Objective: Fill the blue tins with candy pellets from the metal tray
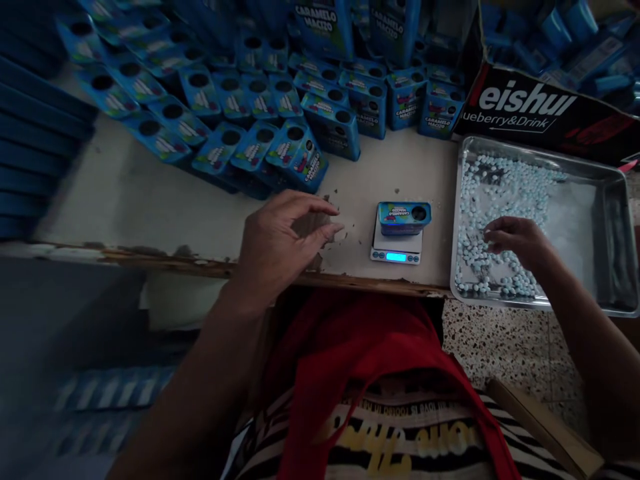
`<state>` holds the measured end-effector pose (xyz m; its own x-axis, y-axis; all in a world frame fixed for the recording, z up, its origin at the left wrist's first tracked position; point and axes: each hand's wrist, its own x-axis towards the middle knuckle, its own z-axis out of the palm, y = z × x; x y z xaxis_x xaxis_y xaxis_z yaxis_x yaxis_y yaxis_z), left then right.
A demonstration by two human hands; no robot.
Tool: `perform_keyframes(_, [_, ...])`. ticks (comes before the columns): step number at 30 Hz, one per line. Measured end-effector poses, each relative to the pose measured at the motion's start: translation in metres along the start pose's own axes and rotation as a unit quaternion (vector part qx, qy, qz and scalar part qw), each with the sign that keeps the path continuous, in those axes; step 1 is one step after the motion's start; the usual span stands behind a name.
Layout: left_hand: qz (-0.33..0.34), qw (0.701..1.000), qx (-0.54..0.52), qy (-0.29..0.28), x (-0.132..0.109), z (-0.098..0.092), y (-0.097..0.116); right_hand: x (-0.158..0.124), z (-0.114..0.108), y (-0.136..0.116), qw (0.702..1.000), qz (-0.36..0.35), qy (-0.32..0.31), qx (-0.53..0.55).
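Note:
My left hand (285, 243) hovers over the table's front edge, thumb and fingers apart, with nothing between them. To its right, a small digital scale (396, 256) with a lit blue display carries a blue candy tin (393, 215) that has a dark round opening in its top. My right hand (517, 241) is over the metal tray (613, 233), its fingers pinched together just above small pale blue candies (477, 220). Whatever the fingertips hold, if anything, is too small to make out.
Rows of blue candy tins (260, 97) stand along the back of the table (165, 230), whose front edge is chipped. A black printed carton (540, 110) full of blue packs sits behind the tray. More blue stacks (30, 153) rise at the left.

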<state>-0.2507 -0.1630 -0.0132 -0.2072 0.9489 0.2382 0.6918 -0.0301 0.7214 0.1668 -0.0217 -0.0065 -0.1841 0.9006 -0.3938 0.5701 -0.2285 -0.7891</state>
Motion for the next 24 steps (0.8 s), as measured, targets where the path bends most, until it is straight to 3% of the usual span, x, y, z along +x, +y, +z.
perform_keyframes(6, [0.003, 0.999, -0.027, -0.023, -0.004, 0.007, 0.003, -0.009, -0.003, 0.0, 0.997, -0.009, 0.053, 0.055])
perform_keyframes(12, [-0.017, 0.999, -0.024, -0.031, -0.006, 0.009, 0.0, -0.021, 0.015, -0.067, 0.993, -0.12, -0.005, 0.005])
perform_keyframes(17, [-0.026, 0.999, -0.024, -0.03, -0.009, 0.009, -0.009, -0.023, 0.044, -0.124, 0.966, -0.238, -0.046, -0.093])
perform_keyframes(21, [-0.029, 0.999, -0.027, -0.024, -0.013, 0.007, -0.016, -0.019, 0.061, -0.145, 0.937, -0.3, -0.071, -0.163])
perform_keyframes(24, [-0.041, 0.999, -0.021, -0.02, -0.015, 0.003, -0.02, -0.011, 0.064, -0.146, 0.942, -0.294, -0.075, -0.145])
